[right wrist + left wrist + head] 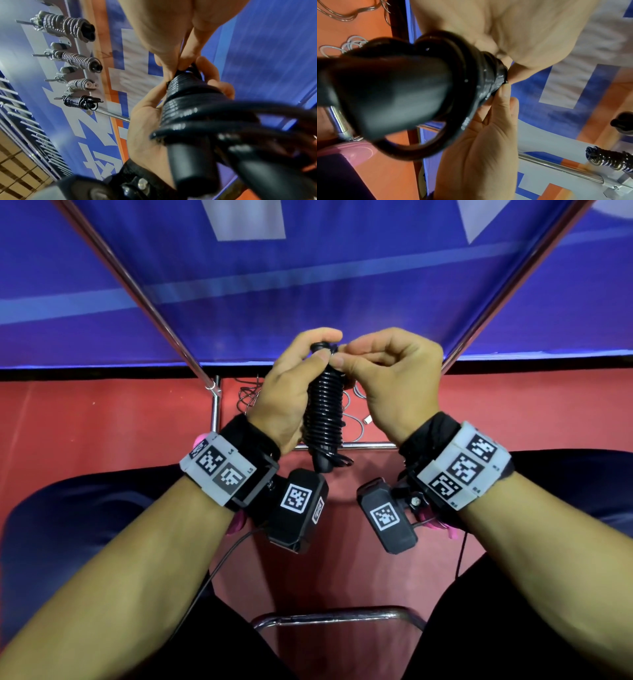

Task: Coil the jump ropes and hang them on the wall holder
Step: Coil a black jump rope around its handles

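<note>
Bright, even indoor light fills all three views with soft shadows; the head view is sharp but bowed at its edges, while both wrist views smear with motion blur, the near black handle (388,89) out of focus and small glints dotting the coiled rope (178,97).

floor (102,419): red, smooth-ish | lying on it: messy tangle of thin dark cord (246,398), loose white cord (352,42) near it | chrome frame leg (215,405) stands there too
</note>
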`<act>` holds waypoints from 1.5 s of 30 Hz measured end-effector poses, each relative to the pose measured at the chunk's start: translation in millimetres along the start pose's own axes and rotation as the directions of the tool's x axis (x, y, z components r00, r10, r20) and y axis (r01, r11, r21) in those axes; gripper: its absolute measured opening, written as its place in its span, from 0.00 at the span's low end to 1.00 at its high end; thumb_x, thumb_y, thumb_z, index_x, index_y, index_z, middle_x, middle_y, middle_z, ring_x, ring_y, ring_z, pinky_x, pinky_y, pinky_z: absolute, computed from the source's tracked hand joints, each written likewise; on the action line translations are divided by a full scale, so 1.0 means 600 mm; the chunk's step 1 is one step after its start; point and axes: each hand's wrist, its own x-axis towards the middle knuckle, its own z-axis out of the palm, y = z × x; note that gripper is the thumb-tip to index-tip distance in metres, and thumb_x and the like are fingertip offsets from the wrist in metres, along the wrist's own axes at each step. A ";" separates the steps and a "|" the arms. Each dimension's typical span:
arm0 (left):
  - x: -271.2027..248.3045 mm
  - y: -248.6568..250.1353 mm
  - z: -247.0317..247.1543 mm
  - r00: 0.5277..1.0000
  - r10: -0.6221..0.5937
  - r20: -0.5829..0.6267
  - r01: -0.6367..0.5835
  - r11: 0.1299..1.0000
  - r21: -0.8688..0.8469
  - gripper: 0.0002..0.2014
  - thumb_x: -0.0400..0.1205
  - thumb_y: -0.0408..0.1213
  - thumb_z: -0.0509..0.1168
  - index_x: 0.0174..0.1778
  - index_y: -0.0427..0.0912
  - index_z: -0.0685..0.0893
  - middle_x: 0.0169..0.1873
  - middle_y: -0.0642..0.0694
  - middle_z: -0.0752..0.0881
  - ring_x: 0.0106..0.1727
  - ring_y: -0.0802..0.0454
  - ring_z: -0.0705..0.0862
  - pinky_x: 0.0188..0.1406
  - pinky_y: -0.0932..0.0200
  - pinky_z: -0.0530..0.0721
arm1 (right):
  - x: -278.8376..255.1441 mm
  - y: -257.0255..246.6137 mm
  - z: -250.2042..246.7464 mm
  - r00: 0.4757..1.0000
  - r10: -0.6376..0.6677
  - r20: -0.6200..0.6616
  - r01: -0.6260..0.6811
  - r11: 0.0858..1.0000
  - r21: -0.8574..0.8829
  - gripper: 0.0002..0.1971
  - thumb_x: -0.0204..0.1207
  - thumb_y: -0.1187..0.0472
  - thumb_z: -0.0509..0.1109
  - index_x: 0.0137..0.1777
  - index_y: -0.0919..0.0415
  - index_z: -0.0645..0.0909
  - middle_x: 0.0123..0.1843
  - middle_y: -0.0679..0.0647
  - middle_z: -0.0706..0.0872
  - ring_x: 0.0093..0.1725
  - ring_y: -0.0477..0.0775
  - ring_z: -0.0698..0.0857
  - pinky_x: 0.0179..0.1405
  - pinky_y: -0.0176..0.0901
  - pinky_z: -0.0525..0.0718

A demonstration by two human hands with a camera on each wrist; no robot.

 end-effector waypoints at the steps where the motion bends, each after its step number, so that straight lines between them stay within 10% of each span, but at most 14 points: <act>1: -0.001 0.000 0.001 1.000 -0.006 -0.001 0.006 1.000 -0.012 0.11 0.88 0.30 0.55 0.65 0.37 0.76 0.52 0.40 0.82 0.49 0.46 0.83 0.56 0.52 0.86 | -0.001 0.001 0.000 1.000 0.006 0.012 -0.006 1.000 0.000 0.14 0.67 0.77 0.80 0.34 0.58 0.84 0.33 0.51 0.91 0.32 0.49 0.90 0.33 0.42 0.88; 7: -0.001 -0.011 0.008 0.995 0.100 -0.028 -0.099 0.994 0.049 0.10 0.80 0.30 0.59 0.57 0.39 0.75 0.50 0.40 0.78 0.46 0.45 0.81 0.50 0.47 0.86 | 0.003 0.009 -0.007 0.991 0.042 0.129 -0.039 0.999 -0.024 0.16 0.76 0.81 0.68 0.45 0.58 0.85 0.40 0.49 0.93 0.39 0.48 0.91 0.39 0.41 0.87; 14: 0.003 -0.028 -0.009 0.971 0.240 0.005 -0.199 0.794 0.574 0.14 0.80 0.30 0.61 0.60 0.46 0.74 0.46 0.48 0.84 0.42 0.46 0.83 0.50 0.50 0.85 | 0.015 0.005 -0.017 0.984 -0.163 0.065 0.175 0.942 -0.285 0.13 0.70 0.70 0.63 0.42 0.48 0.79 0.42 0.44 0.88 0.47 0.50 0.90 0.46 0.60 0.91; 16: 0.001 -0.031 -0.010 0.955 0.293 0.051 -0.257 0.728 0.635 0.14 0.81 0.27 0.61 0.61 0.44 0.73 0.43 0.49 0.82 0.42 0.49 0.82 0.48 0.51 0.84 | 0.012 0.007 -0.014 0.989 -0.105 0.104 0.136 0.921 -0.366 0.06 0.73 0.60 0.71 0.37 0.51 0.78 0.33 0.43 0.84 0.36 0.55 0.87 0.37 0.61 0.89; 19: 0.003 -0.035 -0.014 0.940 0.329 0.093 -0.295 0.643 0.707 0.17 0.79 0.18 0.57 0.63 0.35 0.74 0.41 0.58 0.78 0.39 0.69 0.79 0.44 0.71 0.76 | 0.007 0.010 -0.011 0.980 0.101 0.171 -0.022 0.911 -0.412 0.21 0.72 0.49 0.79 0.37 0.67 0.78 0.32 0.64 0.85 0.30 0.62 0.87 0.30 0.65 0.89; 22: 0.003 -0.036 -0.017 0.940 0.329 0.087 -0.282 0.609 0.741 0.19 0.78 0.18 0.55 0.65 0.33 0.73 0.42 0.59 0.76 0.39 0.67 0.77 0.42 0.73 0.74 | 0.007 0.010 -0.012 0.949 0.207 0.239 -0.149 0.959 -0.240 0.19 0.75 0.59 0.80 0.43 0.78 0.80 0.39 0.76 0.85 0.34 0.58 0.87 0.35 0.61 0.92; 28: 0.005 -0.034 -0.022 0.939 0.320 0.127 -0.288 0.528 0.799 0.17 0.78 0.21 0.56 0.61 0.40 0.74 0.47 0.46 0.79 0.40 0.56 0.75 0.43 0.66 0.75 | 0.010 0.008 -0.014 0.916 0.297 0.270 -0.246 0.947 -0.207 0.08 0.79 0.67 0.75 0.45 0.75 0.85 0.35 0.60 0.88 0.36 0.51 0.90 0.32 0.50 0.91; 32: 0.001 -0.048 -0.029 0.937 0.292 0.194 -0.306 0.409 0.860 0.20 0.72 0.25 0.55 0.60 0.37 0.78 0.55 0.46 0.75 0.51 0.46 0.78 0.56 0.47 0.80 | 0.017 0.005 -0.015 0.902 0.361 0.238 -0.225 0.863 -0.452 0.10 0.77 0.69 0.72 0.41 0.78 0.84 0.39 0.70 0.89 0.40 0.68 0.91 0.28 0.54 0.91; 36: -0.009 -0.063 -0.026 0.947 0.215 0.238 -0.301 0.337 0.892 0.23 0.68 0.26 0.55 0.59 0.40 0.78 0.55 0.47 0.75 0.54 0.43 0.78 0.54 0.33 0.80 | 0.012 0.004 -0.008 0.907 0.350 0.234 -0.060 0.658 -0.751 0.12 0.72 0.62 0.64 0.36 0.70 0.84 0.32 0.65 0.88 0.29 0.63 0.89 0.32 0.55 0.91; 45: -0.012 -0.061 -0.013 0.990 0.063 0.123 -0.137 0.361 0.923 0.29 0.71 0.26 0.61 0.71 0.40 0.75 0.64 0.40 0.77 0.64 0.37 0.79 0.63 0.34 0.77 | 0.005 0.009 -0.008 0.921 0.334 0.202 0.047 0.418 -0.907 0.15 0.76 0.55 0.63 0.31 0.56 0.64 0.40 0.61 0.72 0.42 0.65 0.70 0.42 0.47 0.66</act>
